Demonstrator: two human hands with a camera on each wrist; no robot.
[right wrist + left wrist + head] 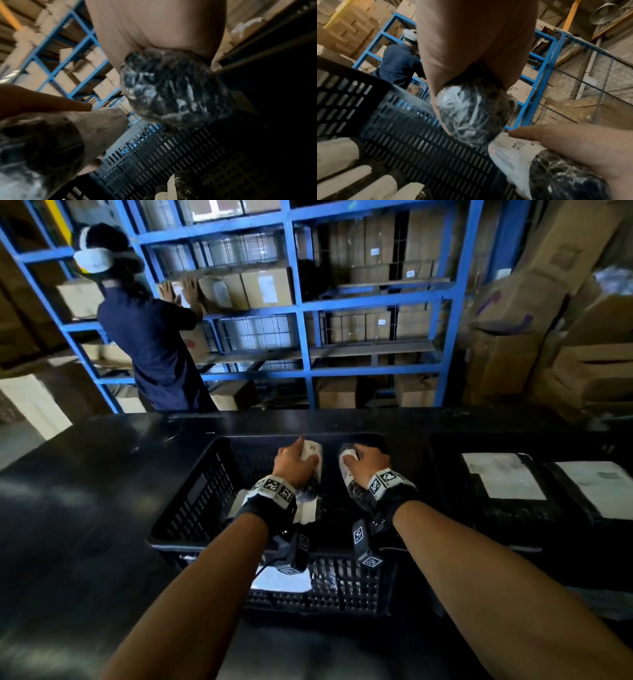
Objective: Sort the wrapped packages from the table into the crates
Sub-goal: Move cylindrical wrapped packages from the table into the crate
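Note:
Both hands hold packages above a black slotted crate on the black table. My left hand grips a roll-shaped package in black wrap with a white label; its crinkled end fills the left wrist view. My right hand grips a similar black-wrapped package, whose end shows under the palm in the right wrist view. The two packages hang side by side, close together. More wrapped packages lie inside the crate below them.
A second black crate at the right holds flat packages with white labels. A person in a dark shirt stands behind the table at blue shelving full of cardboard boxes. Bare table surface lies to the left.

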